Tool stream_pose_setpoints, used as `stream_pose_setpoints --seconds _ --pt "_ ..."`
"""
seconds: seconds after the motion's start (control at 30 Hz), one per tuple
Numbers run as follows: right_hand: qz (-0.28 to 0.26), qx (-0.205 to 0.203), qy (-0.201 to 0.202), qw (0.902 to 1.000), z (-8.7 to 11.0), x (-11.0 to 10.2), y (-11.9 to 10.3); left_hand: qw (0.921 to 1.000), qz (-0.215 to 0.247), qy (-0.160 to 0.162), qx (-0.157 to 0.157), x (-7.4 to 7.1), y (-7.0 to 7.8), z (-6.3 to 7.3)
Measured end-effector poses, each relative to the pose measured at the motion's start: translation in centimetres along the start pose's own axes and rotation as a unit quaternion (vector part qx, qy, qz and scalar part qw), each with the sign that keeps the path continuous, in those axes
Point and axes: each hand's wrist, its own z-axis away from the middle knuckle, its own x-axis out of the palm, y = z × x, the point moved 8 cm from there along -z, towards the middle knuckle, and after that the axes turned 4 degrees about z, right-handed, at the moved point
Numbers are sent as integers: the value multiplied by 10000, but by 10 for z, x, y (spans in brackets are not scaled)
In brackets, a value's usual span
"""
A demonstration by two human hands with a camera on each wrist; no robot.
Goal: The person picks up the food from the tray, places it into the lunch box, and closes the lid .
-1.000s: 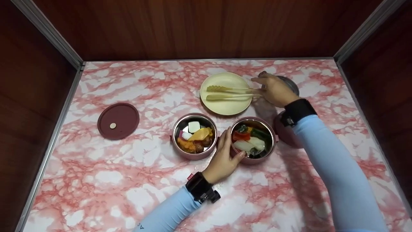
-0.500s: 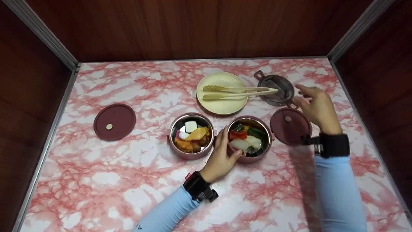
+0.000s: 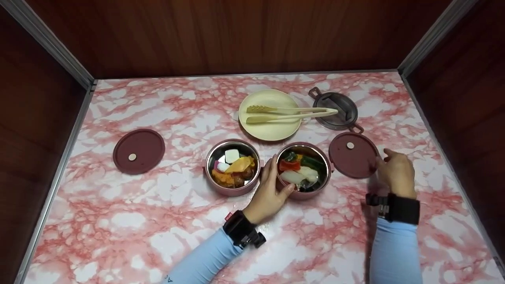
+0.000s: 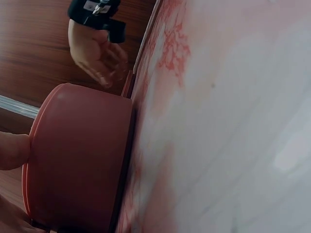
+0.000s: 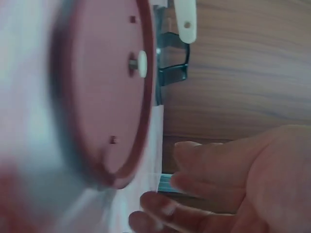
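Observation:
In the head view my left hand point(image 3: 264, 199) holds the right-hand food pot point(image 3: 309, 195), fingers along its left wall and thumb at its near rim. This pink, steel-lined pot contains green, red and pale pieces. The left wrist view shows the pot's wall point(image 4: 80, 155) from the side. My right hand point(image 3: 396, 173) hovers beside the right edge of a round maroon lid point(image 3: 353, 163) with a pale knob. Seen from the right wrist, its fingers point(image 5: 194, 218) are loosely bent, apart from the lid point(image 5: 104, 97), and hold nothing.
A second pink pot point(image 3: 232, 191) with orange, yellow and white food stands left of the held one. Cream tongs point(image 3: 305, 114) lie across a yellow plate point(image 3: 268, 133) and a dark round piece with side loops point(image 3: 335, 123). Another maroon lid point(image 3: 146, 148) lies far left.
My right hand has left the tongs' handle end, swung right, then come toward me to the right lid's edge. The tongs stay lying still. My left hand keeps its place on the pot.

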Motion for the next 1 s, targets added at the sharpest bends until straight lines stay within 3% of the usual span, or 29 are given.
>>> stream_pose_setpoints --seconds 0.23,0.4,0.73,1.0 --pt "311 270 97 9991 5 19 8 10000 -13 -36 21 4 -1 0" --pt "448 174 163 9987 3 24 12 9999 34 -98 -97 8 -4 1" --pt "-391 718 -540 9952 3 22 23 9999 -62 -103 -30 7 -3 2" --pt "-903 379 137 9951 8 -8 3 9997 -70 -140 -182 1 -5 2"
